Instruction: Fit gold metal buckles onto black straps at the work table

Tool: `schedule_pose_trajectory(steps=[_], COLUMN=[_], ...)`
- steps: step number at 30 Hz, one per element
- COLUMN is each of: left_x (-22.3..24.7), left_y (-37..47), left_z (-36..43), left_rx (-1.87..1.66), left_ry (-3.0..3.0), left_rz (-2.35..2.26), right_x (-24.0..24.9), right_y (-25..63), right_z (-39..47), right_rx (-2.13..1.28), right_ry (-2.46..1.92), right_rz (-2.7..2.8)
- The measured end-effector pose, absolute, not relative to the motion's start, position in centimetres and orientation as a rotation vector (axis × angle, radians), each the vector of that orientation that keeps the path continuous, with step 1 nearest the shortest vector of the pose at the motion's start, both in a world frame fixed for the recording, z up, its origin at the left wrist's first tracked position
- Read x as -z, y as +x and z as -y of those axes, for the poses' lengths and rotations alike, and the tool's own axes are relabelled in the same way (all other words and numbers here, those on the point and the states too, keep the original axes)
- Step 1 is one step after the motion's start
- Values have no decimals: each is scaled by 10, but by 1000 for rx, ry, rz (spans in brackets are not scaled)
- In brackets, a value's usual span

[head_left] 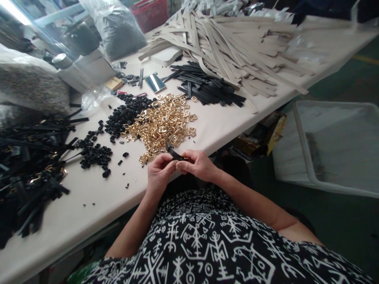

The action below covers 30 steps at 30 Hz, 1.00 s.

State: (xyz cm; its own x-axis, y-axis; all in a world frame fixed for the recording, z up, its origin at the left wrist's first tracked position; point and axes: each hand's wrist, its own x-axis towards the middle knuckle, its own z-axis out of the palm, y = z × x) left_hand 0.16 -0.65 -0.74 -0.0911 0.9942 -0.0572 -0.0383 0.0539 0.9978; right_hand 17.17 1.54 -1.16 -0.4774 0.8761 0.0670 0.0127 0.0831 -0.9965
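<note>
Both my hands meet at the table's front edge around a short black strap (174, 153), whose free end sticks up between them. My left hand (160, 169) pinches the strap from the left. From the other side, the fingers of my right hand (199, 165) are closed on it, with a small brownish-gold spot showing there that may be a buckle. Just beyond my hands lies a heap of gold buckles (162, 124). Small black loops (127, 114) are piled to its left, with a smaller group of black loops (96, 156) nearer the edge.
Black straps (213, 88) and long beige strips (225, 47) cover the far right. Finished-looking black straps with buckles (32, 157) are heaped at left. Stuffed plastic bags (115, 31), a small mirror-like plate (155, 83) and a red basket (151, 14) stand behind. A white bin (308, 142) is below right.
</note>
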Motion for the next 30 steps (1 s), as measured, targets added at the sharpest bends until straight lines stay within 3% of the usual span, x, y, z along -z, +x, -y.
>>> schedule_pose_trajectory(steps=[11,18,30], left_x=[8,3,5], left_y=[-3,0,13], left_z=[-3,3,12], left_rx=[-1332,-1490,-1494], left_ry=[439,520,542], left_rz=[-1007,-941,-990], right_x=[-2,1,-1], right_y=[169,169,160], right_z=[-6,-8,-3], right_rx=[-1335,-988,-887], right_ry=[-906,-1031,-1042], right_rz=[1576,1718,1818])
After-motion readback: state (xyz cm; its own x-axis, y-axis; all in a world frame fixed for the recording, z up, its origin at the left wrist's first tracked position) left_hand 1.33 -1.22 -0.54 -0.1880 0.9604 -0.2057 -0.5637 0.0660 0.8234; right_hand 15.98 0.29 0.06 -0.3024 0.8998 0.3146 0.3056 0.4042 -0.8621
